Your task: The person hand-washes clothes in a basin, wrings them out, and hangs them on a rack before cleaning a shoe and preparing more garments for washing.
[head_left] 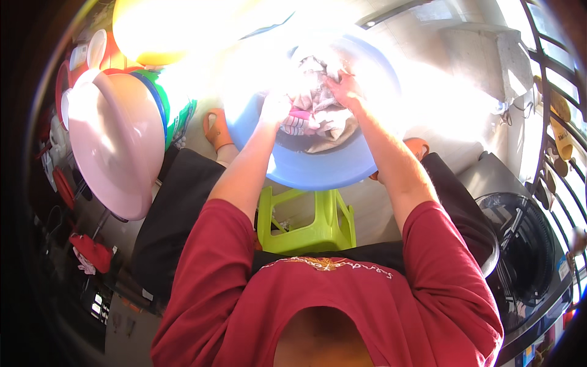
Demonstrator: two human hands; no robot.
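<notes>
Wet laundry (313,101), pale and crumpled with pink and striped parts, lies bunched in a large blue basin (324,171). My left hand (276,109) is closed on the laundry's left side; glare washes out its fingers, but its outline is rounded and compact. On the far right of the bundle, my right hand (345,88) grips a fold with bent fingers. Both forearms reach forward over the basin's near rim. Strong sunlight bleaches the far part of the basin, so its edge there is hard to make out.
A light green plastic stool (306,235) stands between my legs, close to the basin. At left are a pink basin (116,147) and other stacked basins. A yellow tub (153,37) stands far left. A black round item (516,244) lies at right, near window bars (559,116).
</notes>
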